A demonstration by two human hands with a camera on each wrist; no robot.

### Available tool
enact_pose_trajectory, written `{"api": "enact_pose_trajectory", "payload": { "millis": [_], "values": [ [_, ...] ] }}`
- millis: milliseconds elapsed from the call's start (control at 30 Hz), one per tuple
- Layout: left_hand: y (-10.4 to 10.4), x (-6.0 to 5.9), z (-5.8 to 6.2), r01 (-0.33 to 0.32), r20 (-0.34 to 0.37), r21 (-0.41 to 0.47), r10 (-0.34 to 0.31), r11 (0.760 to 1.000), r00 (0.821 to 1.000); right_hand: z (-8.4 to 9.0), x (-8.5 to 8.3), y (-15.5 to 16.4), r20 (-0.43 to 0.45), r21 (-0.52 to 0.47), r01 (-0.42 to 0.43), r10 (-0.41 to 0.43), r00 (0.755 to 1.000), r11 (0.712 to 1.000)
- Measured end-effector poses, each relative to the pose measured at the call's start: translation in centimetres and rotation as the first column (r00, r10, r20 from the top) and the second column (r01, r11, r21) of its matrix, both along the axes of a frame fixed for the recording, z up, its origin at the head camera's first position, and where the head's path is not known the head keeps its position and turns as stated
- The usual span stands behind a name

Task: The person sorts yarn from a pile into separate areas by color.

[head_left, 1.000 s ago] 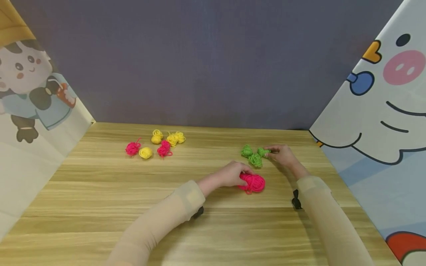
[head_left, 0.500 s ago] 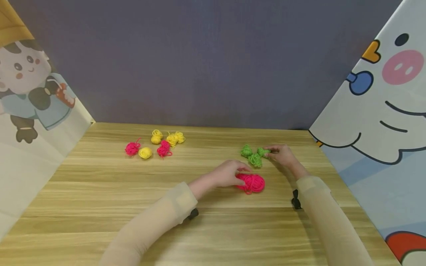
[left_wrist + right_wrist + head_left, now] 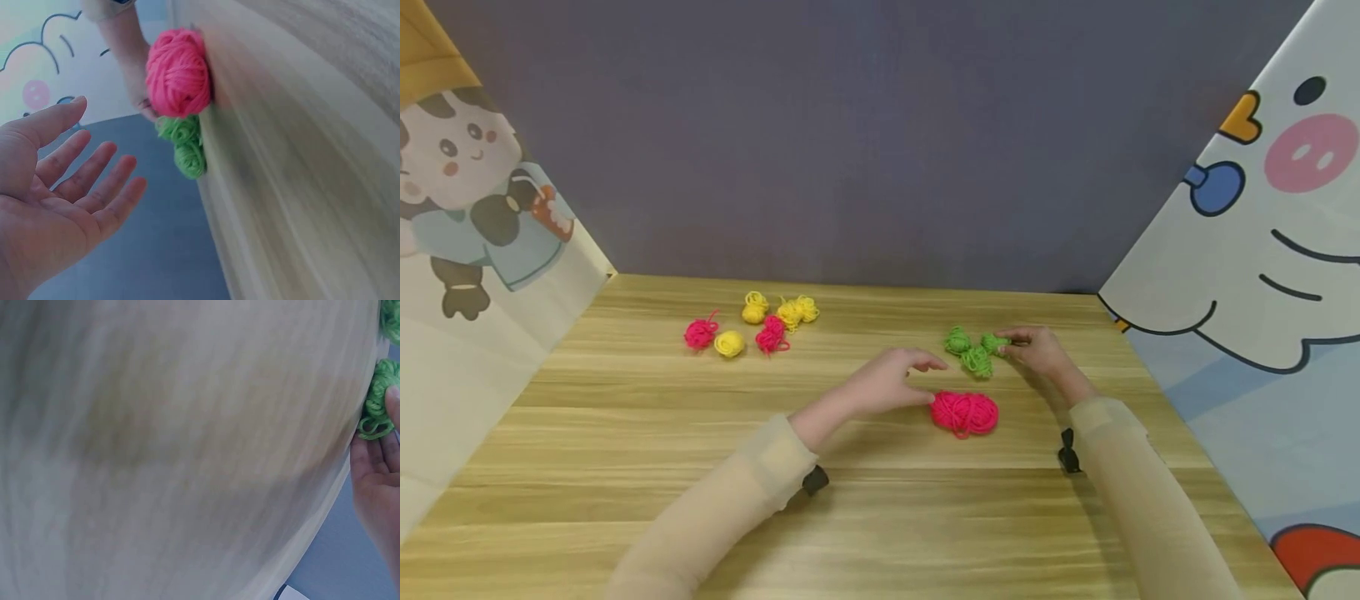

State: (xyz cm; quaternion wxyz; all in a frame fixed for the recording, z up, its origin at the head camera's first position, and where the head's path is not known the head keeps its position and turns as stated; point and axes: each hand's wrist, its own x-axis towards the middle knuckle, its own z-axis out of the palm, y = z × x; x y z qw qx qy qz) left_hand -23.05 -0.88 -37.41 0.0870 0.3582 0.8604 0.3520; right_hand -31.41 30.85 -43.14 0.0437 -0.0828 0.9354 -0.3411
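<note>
Two bare hands worked among small yarn bundles on a pale wooden table.

The left hand (image 3: 891, 382) hovered with its fingers spread and relaxed, holding nothing, just left of the large bright pink ball of yarn (image 3: 966, 412), which lay on the wooden table (image 3: 625, 467) clear of the fingertips. In the left wrist view that palm (image 3: 56, 200) faced up and open, the pink ball (image 3: 179, 73) beyond it. The right hand (image 3: 1037, 348) pinched the small green yarn bundle (image 3: 994, 342) at the right end of a cluster of three green yarn bundles (image 3: 973, 350), fingertips closed on its loops; the right wrist view showed the fingers against green loops (image 3: 377, 406). Well apart, toward the far left of the table, sat a loose group of small yellow and pink yarn bundles (image 3: 752, 323). Cartoon-printed panels (image 3: 1255, 250) stood on both sides, with a dark grey backdrop (image 3: 850, 142) behind.
</note>
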Motion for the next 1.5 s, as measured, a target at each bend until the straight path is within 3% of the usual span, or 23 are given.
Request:
{"api": "enact_pose_trajectory", "payload": {
  "millis": [433,933,1500],
  "values": [
    [-3.7,0.0,1.4,-0.05,0.01,0.126,0.049,0.991,0.999,0.1,0.1,0.0,-0.001,-0.008,-0.004,0.004,1.0,1.0],
    [-7.5,0.4,1.2,-0.132,-0.049,0.157,0.142,0.979,0.989,-0.1,0.1,0.0,-0.019,0.009,-0.012,0.012,1.0,1.0],
    [-11.9,0.3,1.2,-0.314,-0.034,0.181,0.325,0.932,0.945,-0.2,0.0,0.0,-0.011,0.005,0.003,-0.003,1.0,1.0]
  ]
}}
